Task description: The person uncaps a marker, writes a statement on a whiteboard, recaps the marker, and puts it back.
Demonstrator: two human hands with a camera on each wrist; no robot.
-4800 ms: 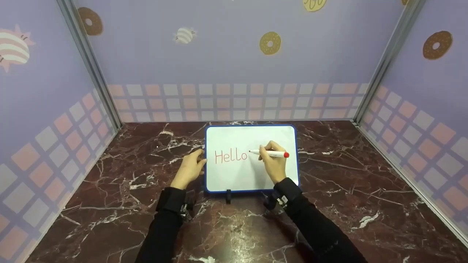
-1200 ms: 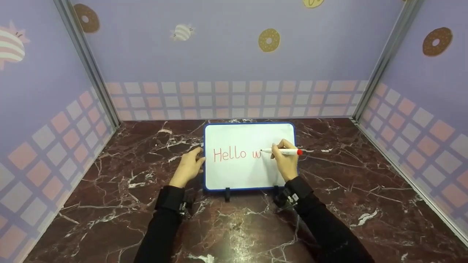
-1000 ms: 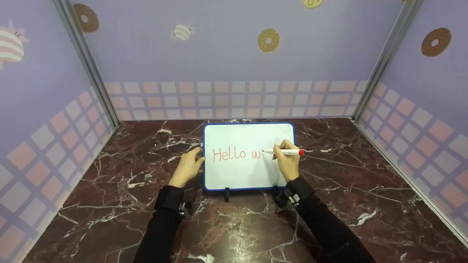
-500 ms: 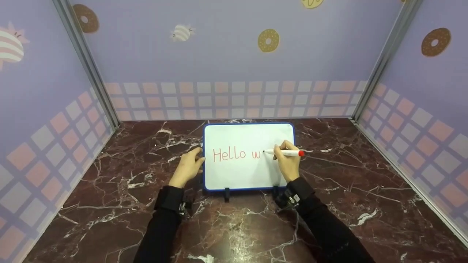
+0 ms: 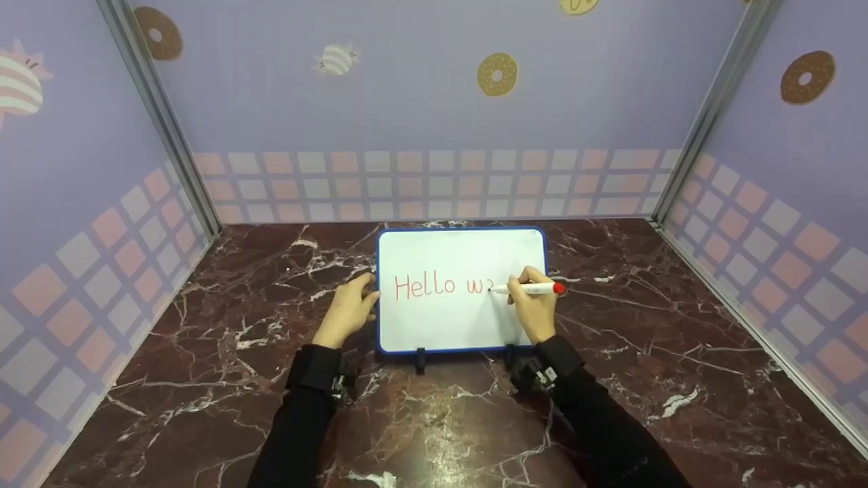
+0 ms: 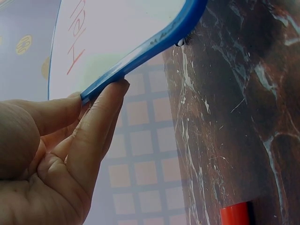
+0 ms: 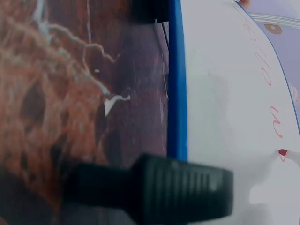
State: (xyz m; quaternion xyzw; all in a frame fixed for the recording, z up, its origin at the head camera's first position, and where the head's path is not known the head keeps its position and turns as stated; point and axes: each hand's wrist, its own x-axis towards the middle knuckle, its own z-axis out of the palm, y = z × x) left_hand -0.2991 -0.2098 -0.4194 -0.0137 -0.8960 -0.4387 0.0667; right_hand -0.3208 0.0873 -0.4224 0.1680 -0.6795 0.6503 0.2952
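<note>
A small whiteboard [image 5: 434, 325] with a blue frame stands propped up on the table, with "Hello w" and a partial round letter in red on it. My left hand [image 5: 349, 308] pinches its left edge; in the left wrist view the thumb [image 6: 56, 112] is at the front side and a finger [image 6: 101, 124] lies behind the frame. My right hand [image 5: 534, 305] grips a white marker [image 5: 532, 289] with a red end, held level like a pen. The marker's red tip [image 7: 282, 152] is at the newest letter in the right wrist view.
Black stand feet [image 5: 420, 360] hold the board's lower edge. A red cylindrical piece [image 6: 235, 214] lies on the dark marbled table [image 5: 434, 420]. Patterned walls [image 5: 407, 102] enclose the back and sides. A black ribbed knob [image 7: 187, 190] fills the right wrist view's foreground.
The right hand has moved rightward along the line; a "w" has appeared after "Hello". In the last half second the marker tip dipped and a curved stroke appeared. The left hand stays at the edge.
</note>
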